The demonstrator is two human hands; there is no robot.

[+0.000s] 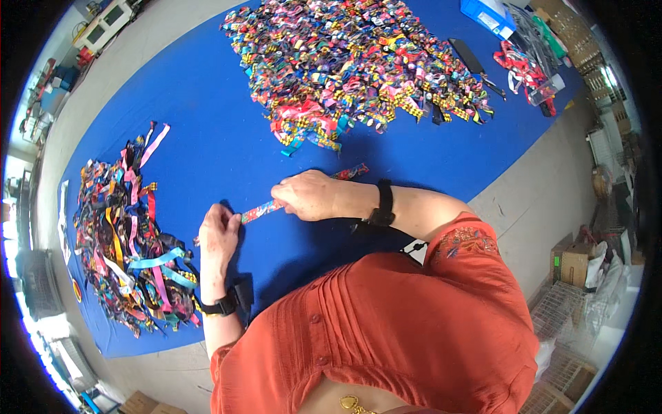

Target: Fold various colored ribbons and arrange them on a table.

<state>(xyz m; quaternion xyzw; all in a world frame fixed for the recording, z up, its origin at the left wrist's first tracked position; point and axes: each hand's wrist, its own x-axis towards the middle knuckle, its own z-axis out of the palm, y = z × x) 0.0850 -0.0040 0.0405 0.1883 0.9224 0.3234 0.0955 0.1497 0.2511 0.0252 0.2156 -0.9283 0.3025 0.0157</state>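
Observation:
A patterned ribbon strap (260,211), red with light blue and other colours, stretches between my two hands above the blue table. My left hand (219,231) pinches it near one end, and a short tail pokes out on the far left of the fingers. Farther along, my right hand (305,196) grips the strap with its fingers closed; the other end comes out past the hand to the upper right. To the left of my left hand lies a loose heap of colourful ribbon straps (131,241).
A wide spread of bundled, multicoloured straps (345,62) covers the far part of the blue table (200,159). At the far right are a blue bin (488,16), a dark flat object (467,55) and red straps (527,72). Cardboard boxes (574,263) stand beyond the right edge.

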